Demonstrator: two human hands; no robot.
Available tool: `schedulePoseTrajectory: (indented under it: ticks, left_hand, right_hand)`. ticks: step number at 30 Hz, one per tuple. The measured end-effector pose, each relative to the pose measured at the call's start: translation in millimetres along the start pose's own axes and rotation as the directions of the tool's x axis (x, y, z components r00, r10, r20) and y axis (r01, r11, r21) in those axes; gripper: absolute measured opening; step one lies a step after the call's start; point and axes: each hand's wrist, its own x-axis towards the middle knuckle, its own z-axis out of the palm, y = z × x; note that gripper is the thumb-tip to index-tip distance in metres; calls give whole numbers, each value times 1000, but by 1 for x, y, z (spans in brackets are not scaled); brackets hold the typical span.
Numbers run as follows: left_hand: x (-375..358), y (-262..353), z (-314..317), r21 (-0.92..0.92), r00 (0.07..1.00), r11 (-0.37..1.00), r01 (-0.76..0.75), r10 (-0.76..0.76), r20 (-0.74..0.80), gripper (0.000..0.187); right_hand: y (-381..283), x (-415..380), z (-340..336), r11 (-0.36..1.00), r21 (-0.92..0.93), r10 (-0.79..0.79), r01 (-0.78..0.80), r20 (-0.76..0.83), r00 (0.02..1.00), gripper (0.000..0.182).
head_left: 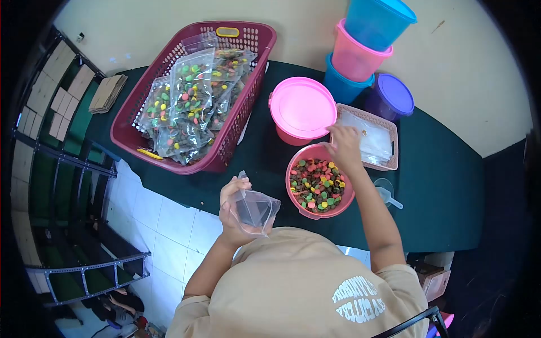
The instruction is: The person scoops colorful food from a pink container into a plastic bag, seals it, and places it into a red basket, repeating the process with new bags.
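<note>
My left hand [232,211] grips a clear plastic pouch [256,211], its mouth spread, in front of my body at the table's edge. My right hand [344,145] is over the far rim of a pink tub [293,197], fingers apart, with nothing visible in it. Inside that tub lie many round candies [317,186] in brown, green, yellow and red. Right beside my right fingertips are a second tub with a bright pink lid [303,107] and a tray [395,146] of clear bags [366,135]. Whether the fingers touch the lid cannot be seen.
A maroon basket [127,132] full of candy-filled pouches [191,90] stands at the left. A clear scoop [389,194] lies right of the tub. Stacked tubs [363,50] and a purple-lidded tub [394,94] are at the back. Cardboard pieces [107,93] lie far left, beside metal shelving [96,265].
</note>
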Motion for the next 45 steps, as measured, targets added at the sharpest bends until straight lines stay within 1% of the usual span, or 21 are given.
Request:
schedulePoseTrajectory:
  ticks: [3, 5, 6, 9, 12, 14, 17, 20, 24, 26, 30, 31, 33, 34, 36, 37, 39, 41, 42, 43, 45]
  left_hand:
    - [1, -3, 10, -47, 1000, 999, 12, -11, 7, 117]
    - [7, -3, 17, -99, 1000, 995, 26, -26, 10, 117]
    - [11, -4, 22, -144, 999, 989, 44, -43, 7, 116]
    - [18, -9, 34, -211, 998, 976, 54, -49, 31, 109]
    - [31, -7, 52, -385, 1000, 923, 14, -20, -11, 96]
    - [36, -6, 58, -392, 1000, 920, 20, -11, 25, 98]
    - [48, 1, 68, -410, 999, 912, -12, 25, 26, 100]
    - [52, 5, 75, -429, 999, 903, -4, 24, 42, 101]
    - [54, 8, 79, -403, 999, 915, -7, 24, 37, 102]
    - [54, 8, 78, -393, 999, 920, -7, 25, 43, 102]
    - [54, 4, 73, -234, 996, 970, -71, 81, 34, 103]
    - [53, 2, 70, -166, 995, 983, -78, 87, 52, 101]
    - [50, -4, 62, -118, 996, 993, -18, 28, 90, 101]
    - [48, -6, 58, -73, 991, 997, 37, -27, 131, 102]
    - [46, -7, 51, -55, 987, 994, 98, -89, 136, 99]
    - [47, -4, 48, 79, 956, 979, 188, -201, 214, 98]
    - [48, 2, 45, 292, 888, 910, 293, -372, 269, 93]
    - [43, 1, 47, 319, 835, 870, 377, -468, 289, 94]
    - [40, 0, 48, 350, 774, 822, 449, -554, 306, 95]
    - [38, -1, 49, 348, 773, 821, 452, -555, 306, 95]
    - [34, -3, 51, 402, 669, 742, 536, -664, 334, 96]
  right_hand:
    - [44, -58, -30, 934, -33, 351, -355, -84, 933, 41]
    - [77, -110, -62, 766, -225, 609, -602, -41, 792, 43]
    - [108, -154, -62, 675, -386, 650, -629, -93, 754, 48]
    - [134, -230, -94, 351, -594, 928, -724, 116, 354, 61]
    - [139, -267, -102, 310, -643, 950, -700, 225, 215, 64]
    - [140, -277, -100, 310, -650, 949, -694, 256, 183, 65]
    - [147, -290, -88, 352, -514, 935, -782, 230, 269, 59]
    - [155, -305, -75, 322, -392, 946, -862, 169, 277, 54]
    - [157, -304, -75, 328, -250, 936, -911, 219, 277, 44]
    - [165, -303, -70, 100, 217, 952, -971, 264, 157, 34]
    - [161, -286, -68, 8, 551, 961, -834, 228, 160, 21]
    - [158, -280, -69, 11, 547, 959, -837, 231, 164, 21]
    - [148, -264, -72, 250, 730, 949, -636, -54, 311, 19]
    - [135, -249, -80, 250, 728, 946, -639, -44, 320, 19]
    - [96, -210, -106, 499, 726, 834, -473, -255, 489, 13]
    - [77, -193, -114, 499, 725, 832, -475, -247, 497, 13]
    - [36, -168, -121, 558, 797, 695, -232, -296, 656, 11]
    - [-5, -146, -121, 531, 800, 613, -280, -134, 778, 9]
    - [-14, -141, -117, 670, 660, 510, -338, -79, 857, 11]
    - [-22, -125, -117, 838, 460, 350, -293, -41, 936, 16]
    - [-32, -117, -97, 823, 432, 348, -368, 128, 929, 10]
